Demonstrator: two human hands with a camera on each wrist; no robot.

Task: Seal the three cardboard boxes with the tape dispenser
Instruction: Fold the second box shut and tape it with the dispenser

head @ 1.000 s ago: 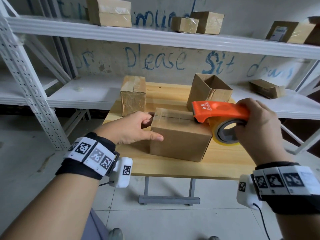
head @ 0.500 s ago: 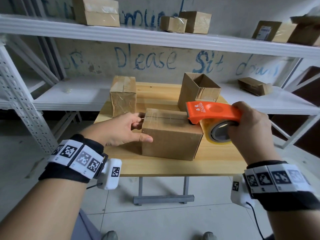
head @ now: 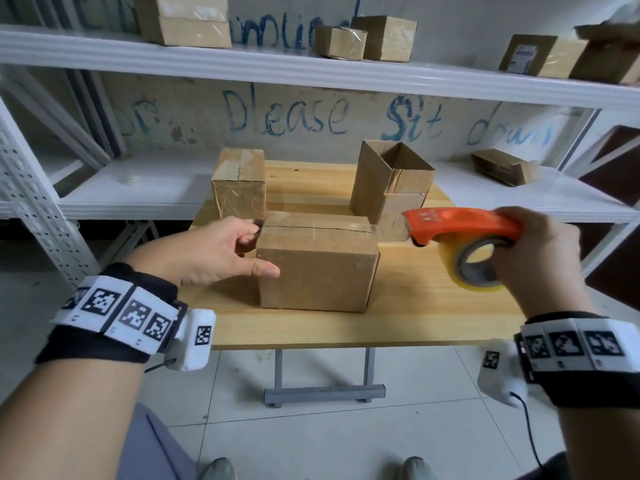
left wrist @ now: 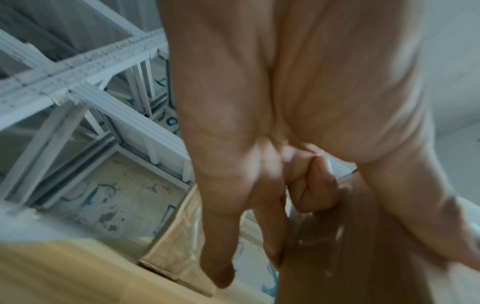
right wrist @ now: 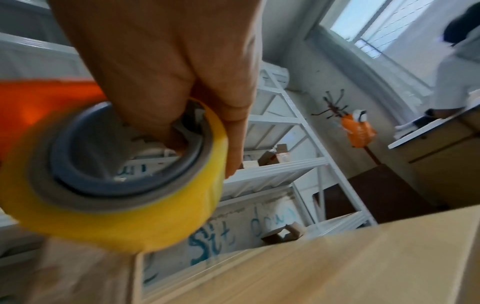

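Fingers of left hand (head: pixel 211 251) spread on the left end of the closed box (head: pixel 317 265), thumb along its front face. Right hand (head: pixel 540 258) fingers clamped round the orange tape dispenser (head: pixel 457 225), yellow roll, just off the box's right edge. Taped box (head: pixel 239 183) and open-topped box (head: pixel 391 181), contents not visible, behind on wooden desk (head: pixel 415 306).

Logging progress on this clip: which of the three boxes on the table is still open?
The back right box, behind the tape dispenser: its flaps stand up. The other two have closed tops.
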